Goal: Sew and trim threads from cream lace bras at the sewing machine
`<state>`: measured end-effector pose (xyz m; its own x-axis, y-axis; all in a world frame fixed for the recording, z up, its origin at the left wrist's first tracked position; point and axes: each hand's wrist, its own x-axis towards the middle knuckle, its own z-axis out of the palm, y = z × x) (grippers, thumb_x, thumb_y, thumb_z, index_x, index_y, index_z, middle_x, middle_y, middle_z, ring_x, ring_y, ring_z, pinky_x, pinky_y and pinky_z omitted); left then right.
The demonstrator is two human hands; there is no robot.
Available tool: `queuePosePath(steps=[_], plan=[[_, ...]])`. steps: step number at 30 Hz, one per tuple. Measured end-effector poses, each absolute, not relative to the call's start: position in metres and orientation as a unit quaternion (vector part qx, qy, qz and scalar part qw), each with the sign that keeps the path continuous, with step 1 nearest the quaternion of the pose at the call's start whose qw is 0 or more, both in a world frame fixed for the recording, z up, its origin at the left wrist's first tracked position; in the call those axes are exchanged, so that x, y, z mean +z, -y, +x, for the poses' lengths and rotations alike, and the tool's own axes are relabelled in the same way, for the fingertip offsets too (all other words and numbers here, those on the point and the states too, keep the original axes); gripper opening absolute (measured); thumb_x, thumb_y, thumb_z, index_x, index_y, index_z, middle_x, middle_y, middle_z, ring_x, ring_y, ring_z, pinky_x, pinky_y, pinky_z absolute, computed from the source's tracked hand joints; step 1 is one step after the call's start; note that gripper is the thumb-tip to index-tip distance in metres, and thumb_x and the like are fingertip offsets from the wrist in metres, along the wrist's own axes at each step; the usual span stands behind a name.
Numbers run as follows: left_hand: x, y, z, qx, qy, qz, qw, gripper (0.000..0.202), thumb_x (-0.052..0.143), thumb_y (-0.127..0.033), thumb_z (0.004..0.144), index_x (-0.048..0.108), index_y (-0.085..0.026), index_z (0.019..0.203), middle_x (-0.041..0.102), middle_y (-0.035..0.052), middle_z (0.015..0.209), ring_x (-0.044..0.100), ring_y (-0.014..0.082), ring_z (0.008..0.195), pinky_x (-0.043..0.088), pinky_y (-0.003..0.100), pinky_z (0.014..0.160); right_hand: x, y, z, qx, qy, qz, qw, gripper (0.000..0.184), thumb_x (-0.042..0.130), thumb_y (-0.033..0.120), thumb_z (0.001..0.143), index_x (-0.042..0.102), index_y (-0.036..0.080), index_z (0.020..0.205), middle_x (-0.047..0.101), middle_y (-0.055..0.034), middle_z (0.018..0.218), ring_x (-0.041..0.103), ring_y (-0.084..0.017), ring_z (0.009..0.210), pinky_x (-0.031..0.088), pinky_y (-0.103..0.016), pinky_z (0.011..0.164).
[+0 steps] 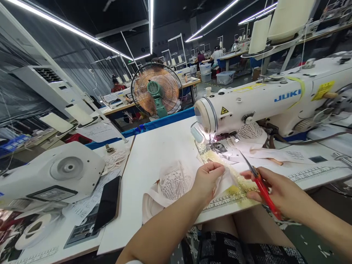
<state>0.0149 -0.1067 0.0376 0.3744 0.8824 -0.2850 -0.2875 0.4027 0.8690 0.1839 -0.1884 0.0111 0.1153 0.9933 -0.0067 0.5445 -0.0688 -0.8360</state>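
My left hand (pixel 206 180) is closed, pinching an edge of a pale lace bra (pixel 176 182) near the table's front. One lace cup lies to the left of that wrist, with its plain band folded below. My right hand (pixel 283 189) grips red-handled scissors (pixel 264 195), their blades pointing up and away to the left. Its thumb and index finger reach toward the cloth, apart from it. Just beyond both hands stands a white sewing machine (pixel 255 97), its lamp lighting the needle area. More pale lace fabric (pixel 249 132) lies under the machine arm.
A printed ruler strip (pixel 231 198) runs along the table's front edge. To the left are a black phone (pixel 108 203) and a second sewing machine (pixel 55 172). A large fan (pixel 156 90) stands behind the table. Thread cones (pixel 260 35) sit on a rack at upper right.
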Motion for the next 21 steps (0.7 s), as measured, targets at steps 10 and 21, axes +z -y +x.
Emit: queuePosePath(steps=[10, 21], plan=[[0.048, 0.098, 0.005, 0.322, -0.36, 0.454, 0.749, 0.033, 0.083, -0.031, 0.042, 0.061, -0.014, 0.058, 0.055, -0.0007, 0.056, 0.048, 0.0089, 0.051, 0.036, 0.024, 0.054, 0.03, 0.152, 0.167, 0.462, 0.594, -0.555, 0.355, 0.034, 0.066, 0.044, 0.069, 0.047, 0.02, 0.084, 0.056, 0.0, 0.077, 0.051, -0.016, 0.07, 0.043, -0.026, 0.059], [0.049, 0.088, -0.002, 0.254, -0.358, 0.678, 0.589, 0.005, 0.065, -0.021, 0.063, 0.065, -0.016, 0.062, 0.058, 0.0018, 0.065, 0.047, 0.0112, 0.064, 0.036, 0.024, 0.064, 0.032, 0.162, 0.19, 0.487, 0.621, -0.511, 0.342, 0.029, 0.053, 0.047, 0.079, 0.045, 0.019, 0.079, 0.046, -0.0001, 0.07, 0.042, -0.014, 0.061, 0.036, -0.024, 0.05]])
